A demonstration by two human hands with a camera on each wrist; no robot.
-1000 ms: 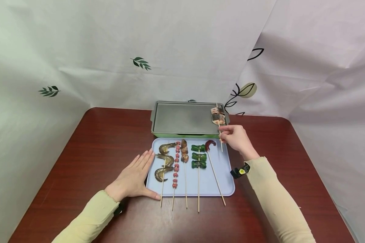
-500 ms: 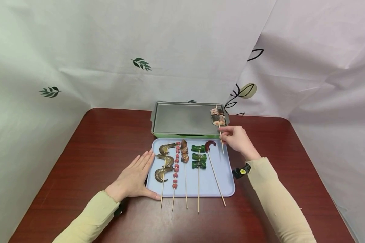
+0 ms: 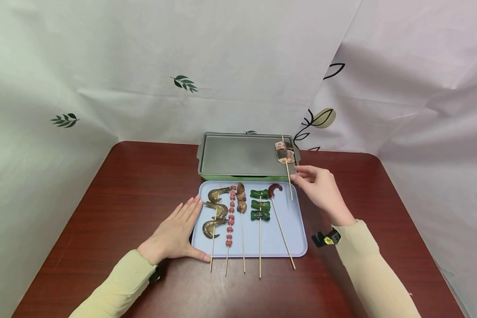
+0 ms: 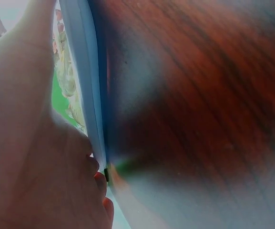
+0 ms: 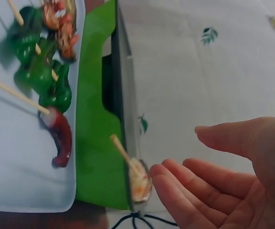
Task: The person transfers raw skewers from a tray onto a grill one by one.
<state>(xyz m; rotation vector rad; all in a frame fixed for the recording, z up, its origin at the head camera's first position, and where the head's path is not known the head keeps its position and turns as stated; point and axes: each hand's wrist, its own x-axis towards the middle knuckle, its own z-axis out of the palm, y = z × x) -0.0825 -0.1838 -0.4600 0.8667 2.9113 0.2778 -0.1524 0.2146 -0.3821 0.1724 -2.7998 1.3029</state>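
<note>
A skewer with two dark-skinned fish-like chunks (image 3: pixel 285 156) lies on the right end of the grey griddle (image 3: pixel 242 154), its bare stick sticking out over the near edge. Just right of that stick is my right hand (image 3: pixel 319 187); in the right wrist view its thumb and fingers (image 5: pixel 175 193) stand apart with nothing between them. My left hand (image 3: pixel 175 234) lies with spread, straight fingers along the left edge of the pale blue tray (image 3: pixel 272 245), thumb near its front left corner. From the left wrist, the hand (image 4: pixel 37 143) covers part of the tray's side.
On the tray lie skewers of shrimp (image 3: pixel 218 210), small red pieces (image 3: pixel 231 217), brown chunks (image 3: pixel 241 197), green pepper (image 3: pixel 260 205) and one dark red curled piece (image 3: pixel 275 190). Their sticks overhang the front edge. The griddle's green base (image 5: pixel 92 143) stands right behind the tray, before a hanging cloth (image 3: pixel 238 79).
My right hand has let go of the fish skewer's stick and moved a little to the right. The skewer stays on the griddle, and my left hand has not moved.
</note>
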